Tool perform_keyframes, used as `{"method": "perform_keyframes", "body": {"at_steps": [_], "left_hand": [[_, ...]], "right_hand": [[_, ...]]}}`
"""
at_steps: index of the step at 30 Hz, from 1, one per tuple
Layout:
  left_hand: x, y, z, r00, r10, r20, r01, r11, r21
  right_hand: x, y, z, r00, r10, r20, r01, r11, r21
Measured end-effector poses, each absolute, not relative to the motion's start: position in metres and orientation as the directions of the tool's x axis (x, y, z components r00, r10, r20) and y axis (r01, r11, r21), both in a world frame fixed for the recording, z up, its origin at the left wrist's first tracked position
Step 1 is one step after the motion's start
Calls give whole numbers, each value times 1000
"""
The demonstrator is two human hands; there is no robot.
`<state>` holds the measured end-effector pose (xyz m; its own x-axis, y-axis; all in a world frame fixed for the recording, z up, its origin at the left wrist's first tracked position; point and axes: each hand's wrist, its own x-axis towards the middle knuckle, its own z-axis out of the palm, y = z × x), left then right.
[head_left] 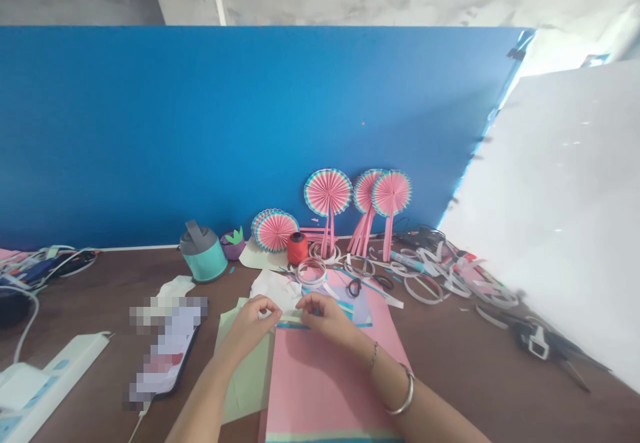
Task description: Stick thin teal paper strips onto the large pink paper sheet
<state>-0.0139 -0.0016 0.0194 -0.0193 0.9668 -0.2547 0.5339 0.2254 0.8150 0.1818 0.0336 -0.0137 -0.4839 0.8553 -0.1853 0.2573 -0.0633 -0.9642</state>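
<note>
A large pink paper sheet (320, 389) with a blue-edged far end lies on the brown table (475, 376) in front of me. My left hand (253, 326) pinches the left part of that far edge, fingers closed on the paper. My right hand (325, 316), with bracelets on its wrist, pinches the same edge just to the right. The two hands almost touch at the fold. A pale green sheet (245, 376) lies under my left forearm.
Pink pleated paper fans (327, 193) lean on the blue wall. A red thread spool (297, 248), tape rolls (311, 271), scissors (356, 287), a teal container (203, 253), paper scraps, a phone (167, 349), a power strip (45, 383) and a white board (565, 216) surround me.
</note>
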Motion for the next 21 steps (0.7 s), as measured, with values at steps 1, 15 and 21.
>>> {"method": "perform_keyframes", "body": {"at_steps": [1,15,21], "left_hand": [[-15,-2,19,-21,963,-267,537,237,810],[-15,-2,18,-9,960,-279,595,229,770],[-13,-2,17,7,964,-268,611,208,764]], "right_hand": [[182,33,-13,-485,854,-187,259,-64,-964],[183,33,-10,-501,839,-212,256,-91,-962],[183,33,-7,-512,834,-205,245,-87,-966]]}}
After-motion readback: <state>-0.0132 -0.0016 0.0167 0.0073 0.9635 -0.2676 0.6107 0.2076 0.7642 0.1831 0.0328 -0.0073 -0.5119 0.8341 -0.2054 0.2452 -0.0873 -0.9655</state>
